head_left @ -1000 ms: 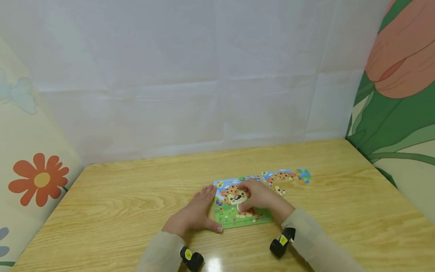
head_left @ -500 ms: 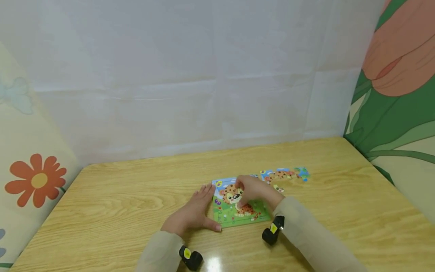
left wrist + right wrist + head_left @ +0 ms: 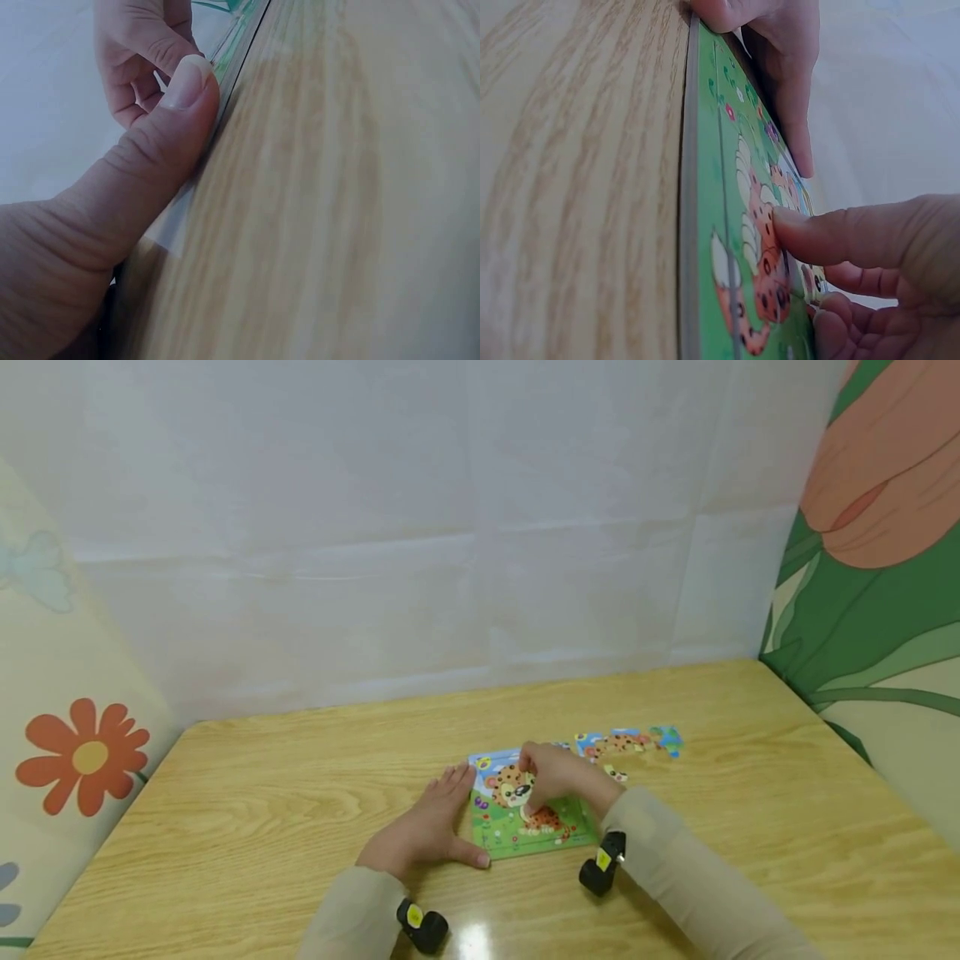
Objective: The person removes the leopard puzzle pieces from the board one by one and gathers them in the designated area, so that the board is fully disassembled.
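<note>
wooden table (image 3: 300, 793) | puzzle board (image 3: 517, 835) | loose puzzle pieces (image 3: 626, 743) beside board

I sit in what reads as a child's play corner or nursery-type room. Evidence: I work at a light wooden table (image 3: 300, 793) pushed into a corner. The wall ahead is covered by a creased white sheet (image 3: 420, 552). The left wall carries a painted orange flower (image 3: 82, 756); the right wall carries a large mural of a pink tulip with green leaves (image 3: 877, 527). On the table lies a cartoon leopard jigsaw puzzle (image 3: 517, 827), with loose pieces (image 3: 622, 743) just beyond it.
</note>
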Tool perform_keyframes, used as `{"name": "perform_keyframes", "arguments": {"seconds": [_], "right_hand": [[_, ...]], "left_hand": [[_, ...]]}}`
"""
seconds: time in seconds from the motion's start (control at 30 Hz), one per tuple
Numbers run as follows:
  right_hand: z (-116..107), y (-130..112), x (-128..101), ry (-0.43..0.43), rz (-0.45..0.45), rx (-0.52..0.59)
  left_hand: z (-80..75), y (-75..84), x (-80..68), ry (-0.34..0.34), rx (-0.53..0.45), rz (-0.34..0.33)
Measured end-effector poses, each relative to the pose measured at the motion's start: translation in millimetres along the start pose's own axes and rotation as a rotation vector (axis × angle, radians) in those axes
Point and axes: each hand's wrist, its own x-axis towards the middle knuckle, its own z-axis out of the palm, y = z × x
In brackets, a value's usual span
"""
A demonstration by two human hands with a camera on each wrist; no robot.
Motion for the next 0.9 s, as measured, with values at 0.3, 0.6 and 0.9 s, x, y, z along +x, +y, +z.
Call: {"name": "perform_keyframes", "arguments": {"seconds": [0.3, 0.6, 0.9], "right_hand": [[2, -3, -6, 0.015, -0.018, 0.064], [10, -3, -16, 0.045, -0.034, 0.153], [24, -10, -32, 0.204, -0.11, 0.129]], "left_hand": [[0.1, -1.1, -0.6, 0.003, 0.002, 0.013], [0.6, -0.8, -1.2, 0.009, -0.003, 0.026], [0.7, -1.3, -1.9, 0.007, 0.001, 0.023]]}}
